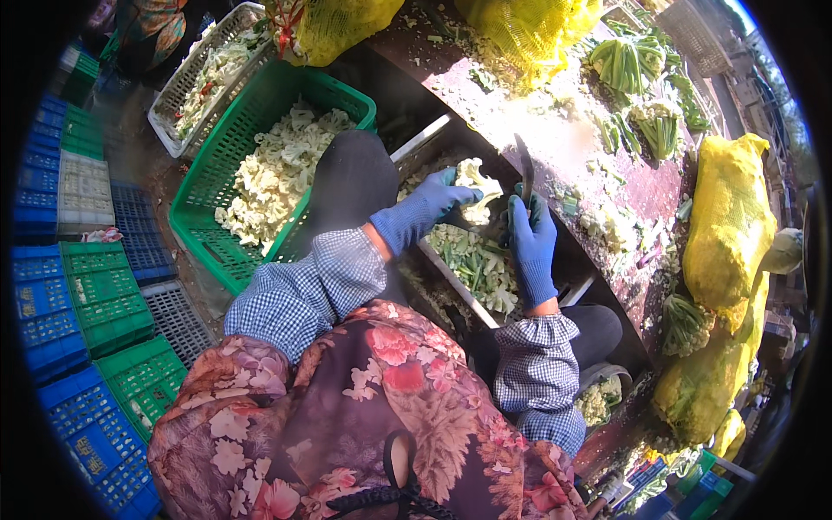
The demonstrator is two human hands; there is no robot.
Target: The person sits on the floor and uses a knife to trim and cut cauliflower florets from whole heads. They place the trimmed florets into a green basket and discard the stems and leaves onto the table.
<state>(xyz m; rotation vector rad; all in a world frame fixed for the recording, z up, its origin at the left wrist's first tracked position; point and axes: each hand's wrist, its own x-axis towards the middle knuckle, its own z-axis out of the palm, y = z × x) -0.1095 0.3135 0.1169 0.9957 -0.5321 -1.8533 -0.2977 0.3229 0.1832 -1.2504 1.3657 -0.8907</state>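
In a blue knitted glove, my left hand point(434, 203) grips a cauliflower floret point(478, 192) in front of my lap. My right hand point(533, 240), gloved the same way, is closed around a knife, its blade point(525, 162) pointing up and away from me. A small gap separates the knife from the floret. Below my hands, a crate point(458, 276) holds green leaves and cauliflower trimmings point(478, 260). Beside my left knee stands a green plastic crate point(195, 214) partly filled with cut florets point(273, 175). The knife's handle is mostly hidden by my fingers.
A reddish table point(640, 286) strewn with scraps runs along the right, bearing whole cauliflowers point(656, 123) and a yellow mesh sack point(728, 227). More yellow sacks point(533, 32) stand at the far side. Stacked blue and green crates point(104, 292) line the left. A white crate point(201, 84) holds trimmings.
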